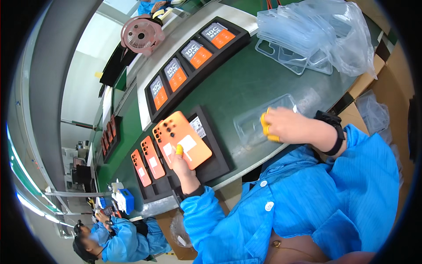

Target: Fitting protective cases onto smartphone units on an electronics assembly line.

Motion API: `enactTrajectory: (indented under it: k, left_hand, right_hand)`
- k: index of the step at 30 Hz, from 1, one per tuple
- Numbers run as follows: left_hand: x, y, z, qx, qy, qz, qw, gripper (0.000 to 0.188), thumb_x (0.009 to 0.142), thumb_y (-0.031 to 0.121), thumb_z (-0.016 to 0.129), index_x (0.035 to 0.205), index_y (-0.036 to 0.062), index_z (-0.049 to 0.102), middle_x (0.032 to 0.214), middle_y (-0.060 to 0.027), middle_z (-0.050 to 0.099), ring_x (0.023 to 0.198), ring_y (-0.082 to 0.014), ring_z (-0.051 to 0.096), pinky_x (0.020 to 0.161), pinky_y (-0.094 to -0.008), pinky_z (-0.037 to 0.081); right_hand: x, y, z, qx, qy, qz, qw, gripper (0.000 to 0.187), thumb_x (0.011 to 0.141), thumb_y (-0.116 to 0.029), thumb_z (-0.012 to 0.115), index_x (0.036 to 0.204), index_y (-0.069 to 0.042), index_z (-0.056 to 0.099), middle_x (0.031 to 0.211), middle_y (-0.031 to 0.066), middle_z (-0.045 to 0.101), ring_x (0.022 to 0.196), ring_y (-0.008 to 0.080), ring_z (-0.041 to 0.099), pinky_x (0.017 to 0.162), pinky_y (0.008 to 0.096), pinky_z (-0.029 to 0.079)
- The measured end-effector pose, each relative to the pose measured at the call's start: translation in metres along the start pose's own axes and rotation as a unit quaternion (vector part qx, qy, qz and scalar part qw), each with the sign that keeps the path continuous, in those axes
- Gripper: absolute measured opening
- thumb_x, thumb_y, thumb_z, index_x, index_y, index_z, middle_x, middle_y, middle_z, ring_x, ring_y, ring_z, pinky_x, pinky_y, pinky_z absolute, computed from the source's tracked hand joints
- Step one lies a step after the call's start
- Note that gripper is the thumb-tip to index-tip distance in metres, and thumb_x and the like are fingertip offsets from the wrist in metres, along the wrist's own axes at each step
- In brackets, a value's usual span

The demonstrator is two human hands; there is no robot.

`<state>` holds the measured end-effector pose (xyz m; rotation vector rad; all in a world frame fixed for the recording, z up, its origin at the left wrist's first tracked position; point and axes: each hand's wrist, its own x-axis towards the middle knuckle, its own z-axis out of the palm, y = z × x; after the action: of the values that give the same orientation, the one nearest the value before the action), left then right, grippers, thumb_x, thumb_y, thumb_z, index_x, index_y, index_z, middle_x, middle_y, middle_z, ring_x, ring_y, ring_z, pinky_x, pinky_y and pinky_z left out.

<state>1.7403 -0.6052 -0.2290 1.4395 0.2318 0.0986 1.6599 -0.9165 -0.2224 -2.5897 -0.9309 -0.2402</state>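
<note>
My left hand grips an orange smartphone by its lower edge, with a yellow-covered thumb on its back. The phone's back has several dark camera lenses and a white sticker. It is held over a black foam tray, where more orange phones lie in a row and a white printed label shows. My right hand, with yellow finger cots and a black wristband, is curled over a clear plastic tray on the green bench. Whether its fingers pinch the tray or something else is hidden.
Behind stands a black tray of orange-and-grey printed packs. Clear plastic trays in a bag are heaped at the far right, near cardboard boxes. A pink fan stands at the back. A co-worker in blue is at lower left.
</note>
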Motion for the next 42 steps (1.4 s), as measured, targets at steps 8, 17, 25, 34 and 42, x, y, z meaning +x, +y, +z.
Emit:
enactTrajectory:
  k: [8, 17, 25, 34, 42]
  left_hand:
    - [-0.056, 0.02, 0.048, -0.11, -0.141, 0.071, 0.981, 0.03, 0.085, 0.008, 0.039, 0.113, -0.0027, 0.042, 0.106, -0.0102, 0.051, 0.095, -0.0183, 0.052, 0.082, -0.0292, 0.041]
    - [-0.054, 0.011, 0.096, 0.627, -0.188, 0.292, 0.697, 0.039, 0.076, 0.029, 0.057, 0.098, -0.002, 0.047, 0.09, -0.0168, 0.049, 0.087, -0.0307, 0.047, 0.074, -0.0334, 0.039]
    - [-0.052, 0.001, 0.089, 0.586, -0.353, 0.346, 0.643, 0.086, 0.048, 0.031, 0.076, 0.115, -0.0065, 0.037, 0.103, -0.017, 0.048, 0.098, -0.0291, 0.043, 0.083, -0.0332, 0.034]
    - [-0.064, 0.0, 0.08, 0.421, -0.323, 0.295, 0.795, 0.079, 0.05, 0.013, 0.075, 0.118, 0.0005, 0.037, 0.103, -0.0137, 0.048, 0.097, -0.0266, 0.046, 0.083, -0.0332, 0.037]
    - [-0.096, 0.002, 0.079, 0.116, -0.384, 0.086, 0.912, 0.065, 0.069, 0.023, 0.069, 0.116, -0.0041, 0.032, 0.11, -0.0123, 0.048, 0.098, -0.0145, 0.047, 0.083, -0.0276, 0.038]
  right_hand:
    - [0.002, -0.008, -0.022, 0.283, 0.092, 0.177, 0.938, 0.041, 0.076, -0.026, 0.058, 0.107, -0.002, 0.048, 0.096, 0.014, 0.05, 0.089, 0.0252, 0.05, 0.076, 0.0318, 0.04]
    - [0.025, -0.008, -0.022, 0.293, 0.333, 0.201, 0.874, 0.022, 0.071, -0.014, 0.062, 0.087, 0.0, 0.055, 0.075, 0.0109, 0.054, 0.067, 0.026, 0.054, 0.062, 0.0282, 0.043]
    - [-0.012, 0.014, -0.01, 0.024, -0.002, -0.018, 1.0, 0.038, 0.053, -0.02, 0.071, 0.086, -0.005, 0.058, 0.083, 0.008, 0.051, 0.08, 0.0244, 0.052, 0.07, 0.0304, 0.044]
    - [0.007, 0.02, -0.016, 0.032, -0.04, 0.117, 0.992, 0.094, 0.044, -0.044, 0.075, 0.118, -0.001, 0.037, 0.11, 0.0186, 0.042, 0.106, 0.0318, 0.038, 0.095, 0.053, 0.016]
    - [0.011, -0.008, -0.009, 0.039, 0.19, 0.093, 0.977, 0.085, 0.044, -0.036, 0.074, 0.114, -0.001, 0.039, 0.101, 0.0166, 0.042, 0.1, 0.0322, 0.04, 0.097, 0.0514, 0.015]
